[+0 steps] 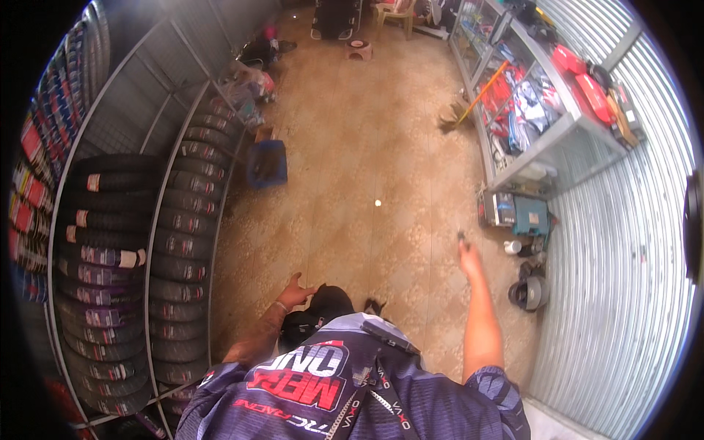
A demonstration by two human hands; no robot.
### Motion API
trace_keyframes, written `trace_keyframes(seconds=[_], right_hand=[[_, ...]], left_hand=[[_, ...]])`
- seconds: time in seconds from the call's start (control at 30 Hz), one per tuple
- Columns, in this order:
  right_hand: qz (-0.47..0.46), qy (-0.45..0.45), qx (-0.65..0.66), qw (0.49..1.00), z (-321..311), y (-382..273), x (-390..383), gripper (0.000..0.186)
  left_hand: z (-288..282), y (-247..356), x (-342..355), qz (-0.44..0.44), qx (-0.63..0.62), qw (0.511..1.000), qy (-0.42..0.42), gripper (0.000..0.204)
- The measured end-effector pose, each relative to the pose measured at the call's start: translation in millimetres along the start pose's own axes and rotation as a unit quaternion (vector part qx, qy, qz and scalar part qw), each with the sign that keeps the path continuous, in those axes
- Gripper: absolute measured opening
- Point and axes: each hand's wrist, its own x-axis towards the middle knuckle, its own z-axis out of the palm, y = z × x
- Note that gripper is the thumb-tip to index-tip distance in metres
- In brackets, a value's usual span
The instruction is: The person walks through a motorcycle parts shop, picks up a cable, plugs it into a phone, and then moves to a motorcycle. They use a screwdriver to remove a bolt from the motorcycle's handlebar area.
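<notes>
My left hand [296,292] hangs low at my left side, fingers apart and holding nothing, beside my dark-clad leg [326,304]. My right hand [467,257] reaches forward over the tiled floor [345,147], closed on a small dark object [461,237] that is too small to make out. A small white piece [378,203] lies on the floor ahead of me, left of that hand. A dark shoe [374,306] shows beyond my shirt.
Tire racks [147,257] line the left, with a blue bin [265,163] beside them. At right are a glass case [524,180], a broom [479,95], tool cases [532,218], white containers [512,247] and corrugated metal wall [609,293]. A chair [396,16] stands far ahead.
</notes>
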Motion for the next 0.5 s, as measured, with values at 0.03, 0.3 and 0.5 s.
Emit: trace_keyframes(seconds=[0.03, 0.3, 0.5], right_hand=[[-0.049, -0.004, 0.030, 0.998, -18.9, -46.4, 47.5, 0.047], [-0.166, 0.067, -0.025, 0.984, 18.7, -142.6, 243.0, 0.043], [0.093, -0.324, -0.305, 0.890, 101.9, 7.5, 191.3, 0.082]], left_hand=[[1.3, 24.7, 20.3, 0.008, 0.024, 1.000, -0.001, 0.100], [-54.8, 190.6, 217.6, -0.042, -0.105, 0.993, -0.039, 0.099], [-97.1, 300.3, 314.0, -0.078, -0.041, 0.996, -0.020, 0.098]])
